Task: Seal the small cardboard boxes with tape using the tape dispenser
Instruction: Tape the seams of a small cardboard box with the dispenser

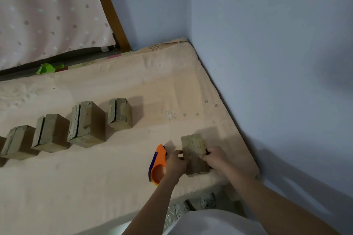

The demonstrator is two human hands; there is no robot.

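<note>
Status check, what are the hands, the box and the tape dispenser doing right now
Left hand and right hand both grip the near box. Tape dispenser on the mattress beside left hand. Nothing blocking.

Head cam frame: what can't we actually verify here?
- Tape dispenser: its right side and tape roll sit behind the left hand.
- Box being worked: the seam and any tape are too blurred; both hands cover its near end, right hand.
- Leftmost box in the row: cut off by the frame's left edge.
</note>
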